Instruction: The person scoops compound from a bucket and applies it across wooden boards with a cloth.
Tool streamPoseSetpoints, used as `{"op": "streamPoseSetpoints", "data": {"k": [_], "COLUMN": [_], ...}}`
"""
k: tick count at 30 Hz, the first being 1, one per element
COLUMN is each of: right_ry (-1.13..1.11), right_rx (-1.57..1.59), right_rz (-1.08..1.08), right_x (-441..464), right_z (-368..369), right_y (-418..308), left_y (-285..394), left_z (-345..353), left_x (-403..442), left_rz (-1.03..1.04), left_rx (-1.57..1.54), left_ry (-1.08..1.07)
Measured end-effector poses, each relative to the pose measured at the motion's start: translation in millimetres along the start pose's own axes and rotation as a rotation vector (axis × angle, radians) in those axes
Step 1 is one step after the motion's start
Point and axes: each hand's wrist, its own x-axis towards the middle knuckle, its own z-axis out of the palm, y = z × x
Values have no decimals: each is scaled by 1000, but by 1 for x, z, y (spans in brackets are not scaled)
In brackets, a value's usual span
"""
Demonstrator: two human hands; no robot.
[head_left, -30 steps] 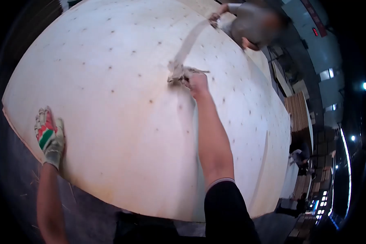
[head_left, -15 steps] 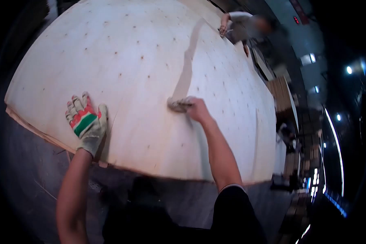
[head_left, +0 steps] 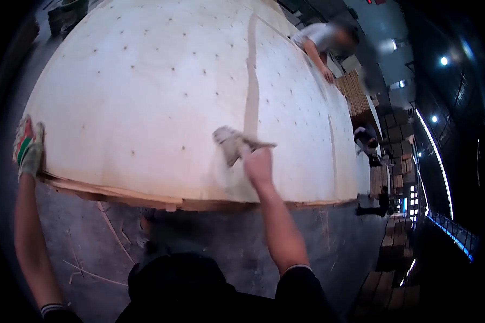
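1. Your left hand (head_left: 29,146) is no longer lying spread over the top; it is now sitting at the sheet's (head_left: 145,124) left corner.
2. Your right hand (head_left: 258,166) is bringing the scraper (head_left: 229,146) closer to the near edge, and the brown strip (head_left: 251,81) is showing in a longer run beyond it.
3. For the work, I judge, this is leaving only a short stretch of sheet between the scraper and you.
4. Your right hand is closing round the scraper, whose handle is poking out rightward. The blade is lying over the sheet, just left of the strip's lower end; blur is hiding whether it is touching.
5. Your left hand, gloved, is pointing its fingers away from you, thumb standing apart; I cannot tell whether it is pressing flat or gripping the edge.
6. Across the sheet, another person (head_left: 315,39) is leaning in at the far right side.
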Motion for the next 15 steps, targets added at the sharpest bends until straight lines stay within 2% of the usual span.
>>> {"op": "streamPoseSetpoints", "data": {"k": [1,2,3,4,6,7,9,10,12,13,14,15], "right_ry": [27,17,-29,-44,-7,3,198,201,19,-91,-86,-206], "right_rx": [283,324,542,542,579,573,-539,-546,-294,-114,-121,-219], "right_rz": [-46,27,113,113,331,339,80,91,-163,-43,-31,-99], "right_x": [29,59,85,117,175,186,196,199,199,175,148,119], "right_z": [13,24,38,62,116,126,139,137,119,107,102,96], "right_y": [-12,-12,-37,-31,-5,-14,-32,-28,-10,-20,-16,-11], "left_y": [-15,-27,-36,-38,-35,-35,-25,-19,-18,-20,-23,-26], "left_z": [5,11,16,16,11,21,25,23,28,31,33,31], "left_x": [-1,-1,-1,2,6,12,23,25,28,26,23,20], "left_rz": [-6,-6,-11,-21,-16,15,36,45,55,58,61,72], "left_rx": [7,49,92,101,90,68,51,40,19,20,21,14], "left_ry": [1,-31,-69,-75,-86,-63,-49,-29,-39,-33,-27,-33]}}
